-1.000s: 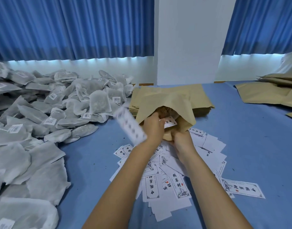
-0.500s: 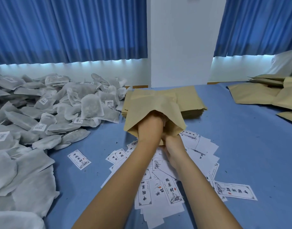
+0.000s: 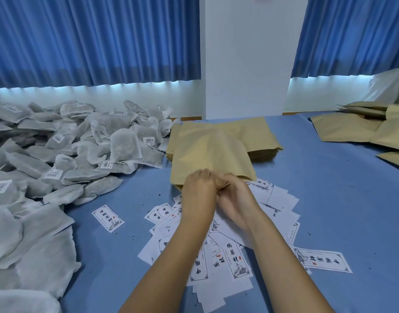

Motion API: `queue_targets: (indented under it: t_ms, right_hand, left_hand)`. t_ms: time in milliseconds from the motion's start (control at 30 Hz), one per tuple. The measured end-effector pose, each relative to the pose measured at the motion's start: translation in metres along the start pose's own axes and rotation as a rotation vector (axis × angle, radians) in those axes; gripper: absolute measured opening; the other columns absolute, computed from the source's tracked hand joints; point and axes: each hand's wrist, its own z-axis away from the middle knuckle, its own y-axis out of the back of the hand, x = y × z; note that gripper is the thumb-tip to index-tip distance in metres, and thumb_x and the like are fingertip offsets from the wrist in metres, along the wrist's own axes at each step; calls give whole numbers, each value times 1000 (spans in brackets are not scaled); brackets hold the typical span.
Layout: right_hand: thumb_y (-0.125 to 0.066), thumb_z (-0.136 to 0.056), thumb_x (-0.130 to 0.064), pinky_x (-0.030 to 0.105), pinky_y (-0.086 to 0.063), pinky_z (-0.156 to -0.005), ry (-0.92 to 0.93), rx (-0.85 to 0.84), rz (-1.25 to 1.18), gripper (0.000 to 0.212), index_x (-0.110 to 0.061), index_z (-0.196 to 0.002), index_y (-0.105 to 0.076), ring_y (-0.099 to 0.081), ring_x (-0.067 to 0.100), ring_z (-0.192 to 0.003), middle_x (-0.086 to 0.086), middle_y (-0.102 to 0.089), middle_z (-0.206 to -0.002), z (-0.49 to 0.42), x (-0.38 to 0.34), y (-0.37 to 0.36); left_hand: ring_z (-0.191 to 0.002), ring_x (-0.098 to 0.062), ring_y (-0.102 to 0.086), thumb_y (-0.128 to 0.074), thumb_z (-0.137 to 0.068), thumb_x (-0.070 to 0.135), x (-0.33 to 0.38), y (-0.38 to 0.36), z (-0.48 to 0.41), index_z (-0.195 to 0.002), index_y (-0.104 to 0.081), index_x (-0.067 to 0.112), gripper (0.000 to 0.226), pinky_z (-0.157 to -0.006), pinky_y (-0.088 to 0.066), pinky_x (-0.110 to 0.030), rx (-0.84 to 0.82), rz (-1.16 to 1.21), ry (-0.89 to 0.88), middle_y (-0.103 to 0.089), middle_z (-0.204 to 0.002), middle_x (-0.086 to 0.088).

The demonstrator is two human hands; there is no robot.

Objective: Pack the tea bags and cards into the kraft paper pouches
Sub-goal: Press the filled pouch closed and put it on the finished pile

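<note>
Plainly, from the head view, we are at the closing end of 1 fill. Our left hand point(image 3: 198, 190) and right hand point(image 3: 238, 201) meet at the near mouth of 1 kraft paper pouch point(image 3: 211, 154), and the fingers of both are curled, pinching its paper edge. The pouch lies on the stack of flat pouches point(image 3: 259, 137), its mouth just over the cards point(image 3: 233, 256). We cannot see what is inside.

We judge the next move is to flatten or fold the mouth, then set the pouch aside, likely with the pouches at the right point(image 3: 352, 129). That calls for even edges so nothing slips out.

Counts:
- 1 pouch in hand.
- 1 stack, too tight to count.
- At least 5 pouches at the right.
- Tea bags point(image 3: 124, 147) heaped at the left of the blue counter point(image 3: 318, 199), well beyond 30.
- Roughly 20 cards fanned out.
- 1 lone card point(image 3: 107, 218) lying apart.
</note>
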Motion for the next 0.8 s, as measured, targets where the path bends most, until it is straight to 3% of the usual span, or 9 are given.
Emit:
queue_targets:
  t_ms: [100, 200, 267, 333, 433, 500, 600, 700, 800]
  right_hand:
    - [-45, -100, -21, 27, -54, -73, 34, 93, -81, 23, -5, -107, -61, -66, 18, -88, 10, -69, -93, 1, -3, -2]
    - [-40, -103, -14, 25, -57, -61, 104, 299, -167, 20, -7, -103, -59, -71, 12, -69, 4, -73, -81, -5, -7, 3]
    - [-39, -102, -8, 33, -58, -70, 135, 332, -185, 19, -9, -96, -57, -69, 16, -71, 6, -69, -85, -8, -8, 5]
    - [-38, -102, -6, 35, -57, -70, 115, 295, -150, 19, -6, -97, -56, -67, 23, -77, 11, -67, -88, -6, -9, 4]
    - [-35, -100, 0, 34, -56, -73, 44, 179, -158, 22, 2, -109, -55, -66, 28, -89, 20, -66, -101, -2, -7, 4]
    - [-38, -98, 1, 34, -56, -74, -16, 124, -141, 25, 5, -119, -53, -67, 28, -91, 22, -65, -108, 0, -4, 3]
    - [-50, -96, -4, 28, -57, -70, 29, 246, -46, 20, -1, -115, -56, -67, 22, -89, 15, -66, -105, 2, -2, 6]
    - [-57, -94, -8, 20, -52, -59, 94, 501, 4, 9, -2, -100, -59, -59, 15, -70, 10, -62, -85, 2, -7, 16]
    - [-59, -93, -8, 17, -51, -55, 84, 554, 21, 7, -1, -90, -59, -53, 14, -63, 10, -58, -77, 3, -10, 18]
  left_hand:
    - [-94, -26, -55, -48, -80, -2, -4, -6, 4, -97, -65, 5, 25, -78, -41, -33, -85, 100, -17, -62, -98, -7]
    - [-68, -28, -59, -39, -74, 7, 4, 0, 18, -69, -67, 4, 29, -61, -49, -40, -134, 496, -50, -64, -71, -14]
    - [-50, -20, -56, -43, -87, 21, 13, -3, 29, -59, -60, 10, 34, -57, -51, -38, -364, 790, 156, -62, -56, -11]
    - [-42, -17, -56, -54, -91, 39, 13, -4, 25, -65, -60, 9, 40, -54, -51, -34, -479, 1120, 495, -62, -53, -11]
    - [-43, -17, -56, -56, -90, 47, -8, -5, 11, -87, -63, 3, 44, -45, -46, -26, -310, 1533, 912, -65, -61, -10]
    - [-48, -16, -59, -60, -92, 31, -20, -6, 8, -104, -60, 6, 27, -46, -49, -24, -133, 1729, 1049, -67, -77, -9]
    - [-67, -17, -68, -56, -93, 5, -26, -10, 10, -114, -56, 10, 21, -53, -53, -20, 2, 1809, 1103, -66, -104, -7]
    - [-70, -17, -71, -58, -92, 5, -29, -12, 10, -104, -57, 16, 16, -57, -55, -20, 48, 1819, 1132, -65, -109, -4]
    - [-79, -21, -71, -62, -91, 7, -29, -12, 12, -117, -55, 11, 27, -59, -56, -21, 52, 1829, 1138, -65, -112, -5]
